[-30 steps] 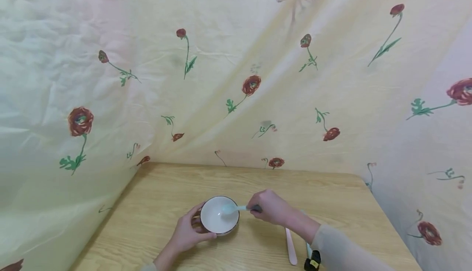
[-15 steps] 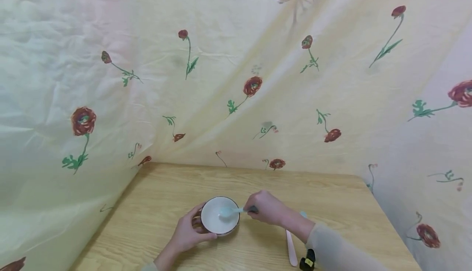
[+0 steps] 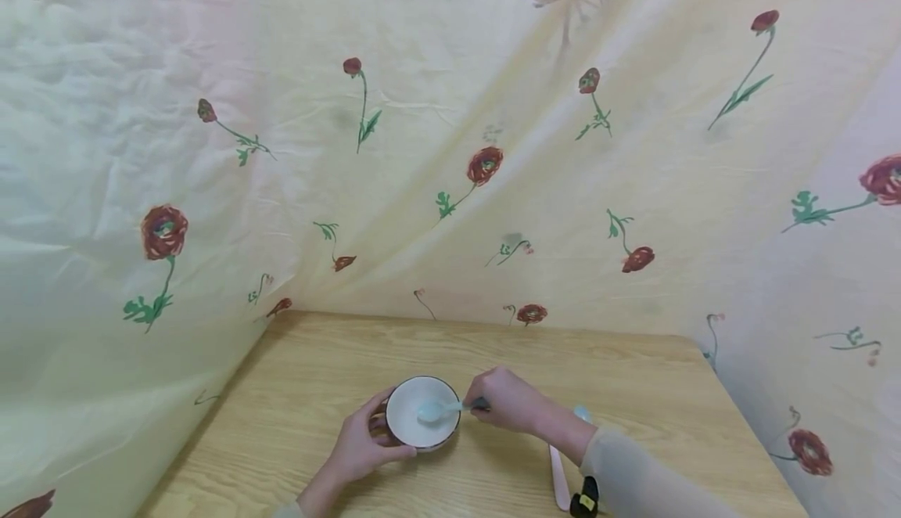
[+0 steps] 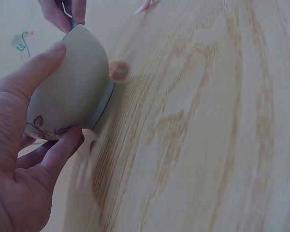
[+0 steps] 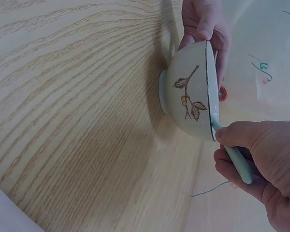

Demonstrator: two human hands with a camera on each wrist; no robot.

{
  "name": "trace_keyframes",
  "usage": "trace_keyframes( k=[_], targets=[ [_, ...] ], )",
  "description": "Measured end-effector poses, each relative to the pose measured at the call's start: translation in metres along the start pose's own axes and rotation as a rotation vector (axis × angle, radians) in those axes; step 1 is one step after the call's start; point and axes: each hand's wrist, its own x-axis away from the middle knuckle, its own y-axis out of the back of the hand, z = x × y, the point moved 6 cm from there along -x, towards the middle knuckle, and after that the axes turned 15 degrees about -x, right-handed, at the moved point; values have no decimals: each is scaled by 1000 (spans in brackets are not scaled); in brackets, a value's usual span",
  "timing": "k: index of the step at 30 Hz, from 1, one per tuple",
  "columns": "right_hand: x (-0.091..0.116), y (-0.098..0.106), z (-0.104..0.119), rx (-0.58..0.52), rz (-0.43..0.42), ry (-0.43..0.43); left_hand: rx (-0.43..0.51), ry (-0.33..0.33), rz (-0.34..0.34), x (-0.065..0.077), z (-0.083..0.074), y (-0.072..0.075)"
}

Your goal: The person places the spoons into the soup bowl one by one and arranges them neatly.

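Note:
A white bowl (image 3: 404, 416) with a dark rim stands on the wooden table, and a brown leaf sprig decorates its outside (image 5: 183, 89). My left hand (image 3: 357, 444) grips it from the left, the thumb near the rim and the fingers around the side and lower wall. In my right hand (image 3: 508, 401) is a pale mint spoon (image 3: 431, 412), its handle (image 5: 240, 165) pinched between thumb and fingers. The spoon's head lies inside the bowl, while the handle crosses the right rim. The bowl's wall hides the spoon's head in the right wrist view.
A pink utensil handle (image 3: 559, 477) lies on the table (image 3: 338, 361) beneath the right forearm. A light blue piece (image 3: 582, 413) shows just beyond that arm, partly covered by it. Flower-printed cloth (image 3: 394, 189) hangs along the table's back and sides.
The spoon's head has shifted slightly left and nearer to me inside the bowl, with my right hand moving along. My left hand keeps its hold on the bowl.

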Motion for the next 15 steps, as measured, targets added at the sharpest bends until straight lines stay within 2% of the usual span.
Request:
trace_keyframes(
  k=[9, 15],
  targets=[
    [-1, -1, 0, -1, 12, -1, -6, -3, -5, 0, 1, -1],
    [-3, -4, 3, 13, 17, 57, -3, 5, -6, 2, 0, -1]
  ],
)
